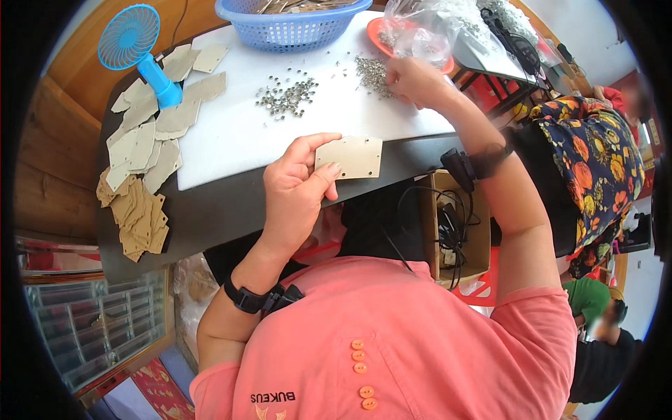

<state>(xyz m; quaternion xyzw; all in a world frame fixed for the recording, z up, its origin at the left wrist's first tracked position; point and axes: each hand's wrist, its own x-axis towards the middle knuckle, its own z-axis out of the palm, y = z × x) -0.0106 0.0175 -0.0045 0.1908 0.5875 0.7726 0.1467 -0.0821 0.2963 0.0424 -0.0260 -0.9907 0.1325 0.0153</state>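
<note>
My left hand (294, 187) grips a flat beige rectangular piece (358, 157) with small holes along its edges, thumb on top and fingers beneath. It is held over the front edge of the table. At the right side of the white sheet (231, 140), my right hand (418, 81) has its fingertips drawn together at a pile of tiny silvery metal parts (371, 74). Whatever is between those fingertips is hidden. Left of that pile lies a scatter of small metal rings (288, 98), apart from both hands.
Stacks of beige pieces (165, 165) and brown pieces (143, 218) cover the table's left end, beside a blue fan (161, 85). A blue basket (294, 29) stands at the back. Behind my right hand are a red bowl (376, 32) and plastic bags (423, 43). A cardboard box (474, 260) holds cables below.
</note>
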